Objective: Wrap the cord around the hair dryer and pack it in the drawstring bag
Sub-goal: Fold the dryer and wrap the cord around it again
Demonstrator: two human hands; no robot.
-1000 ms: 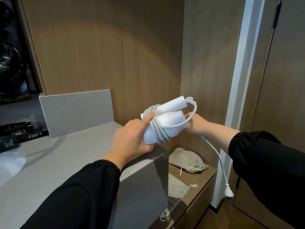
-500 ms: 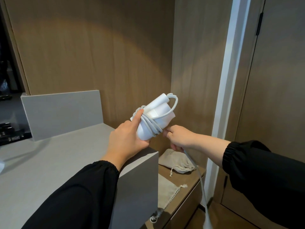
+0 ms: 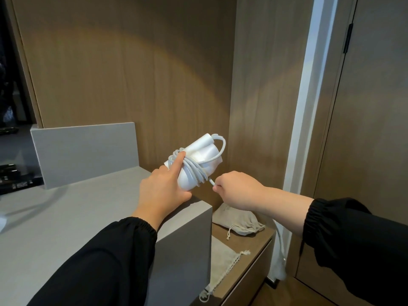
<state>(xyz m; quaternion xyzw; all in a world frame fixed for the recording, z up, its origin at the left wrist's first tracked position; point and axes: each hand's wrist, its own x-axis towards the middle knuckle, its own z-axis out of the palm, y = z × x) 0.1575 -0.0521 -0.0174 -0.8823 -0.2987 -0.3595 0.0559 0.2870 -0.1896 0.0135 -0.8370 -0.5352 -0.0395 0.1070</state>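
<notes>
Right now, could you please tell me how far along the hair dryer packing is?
Done: several turns of cord sit around the hair dryer, which the left hand holds. In hand: the right hand pinches the cord for another turn; a loose tail hangs below it. Left: finishing the wrap and bagging; the flat drawstring bag lies untouched on the low shelf.

We lose the cord [image 3: 195, 171] behind the right forearm [image 3: 276, 204]; its plug [image 3: 280, 271] blurs below. The left hand's [image 3: 162, 191] fingers vanish behind the hair dryer [image 3: 187, 182].
</notes>
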